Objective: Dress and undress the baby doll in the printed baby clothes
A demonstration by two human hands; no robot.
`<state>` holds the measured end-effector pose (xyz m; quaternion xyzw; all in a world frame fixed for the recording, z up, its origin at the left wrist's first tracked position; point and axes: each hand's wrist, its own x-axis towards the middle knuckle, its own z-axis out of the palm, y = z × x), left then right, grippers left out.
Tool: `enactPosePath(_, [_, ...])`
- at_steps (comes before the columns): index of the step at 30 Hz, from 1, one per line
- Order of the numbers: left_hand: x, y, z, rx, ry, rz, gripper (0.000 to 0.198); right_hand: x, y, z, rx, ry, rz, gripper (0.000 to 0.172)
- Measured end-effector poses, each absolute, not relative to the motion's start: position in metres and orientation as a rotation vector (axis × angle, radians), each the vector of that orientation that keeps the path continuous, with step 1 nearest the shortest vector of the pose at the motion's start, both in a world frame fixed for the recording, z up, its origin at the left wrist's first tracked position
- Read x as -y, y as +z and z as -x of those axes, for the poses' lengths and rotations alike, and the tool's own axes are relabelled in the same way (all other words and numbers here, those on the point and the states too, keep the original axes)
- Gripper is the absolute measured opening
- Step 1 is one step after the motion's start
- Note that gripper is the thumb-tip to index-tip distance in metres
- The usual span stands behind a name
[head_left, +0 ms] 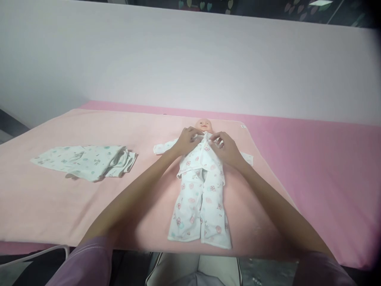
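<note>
A baby doll [204, 125] lies on its back, its head toward the far side, dressed in a white patterned baby shirt [202, 156] and matching white trousers [190, 206]. At the left side of the collar, my left hand [188, 141] has its fingers bent and closed on the shirt cloth. Opposite it, my right hand [225, 149] pinches the shirt just below the neck, with thumb and fingertips close together. The shirt's sleeves spread out to both sides, partly behind my hands. My fingers cover part of the collar.
A folded white cloth with a green print [86, 159] lies on the left of the pale pink sheet [143, 127]. Beneath the sheet is a darker pink surface [321, 171], with a white wall [193, 59] behind. The table's front edge is close to my lap.
</note>
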<state>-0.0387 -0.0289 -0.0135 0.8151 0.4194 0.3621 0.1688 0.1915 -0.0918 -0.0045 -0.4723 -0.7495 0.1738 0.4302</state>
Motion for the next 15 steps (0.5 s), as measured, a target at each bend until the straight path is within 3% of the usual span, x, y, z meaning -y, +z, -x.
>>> enactPosePath(7, [0.024,0.003,0.037,-1.169,0.615,-2.585,0.036,0.171,-0.009,-0.175,2.181,0.138,1.128,0.040])
enactPosePath(12, [0.027,0.008,0.034,-1.216,0.470,-2.705,0.039,0.171,-0.015,-0.175,2.287,-0.122,1.143,0.016])
enactPosePath(15, [0.036,0.003,0.041,-1.205,0.573,-2.802,0.042,0.170,-0.014,-0.180,2.443,-0.183,1.046,0.031])
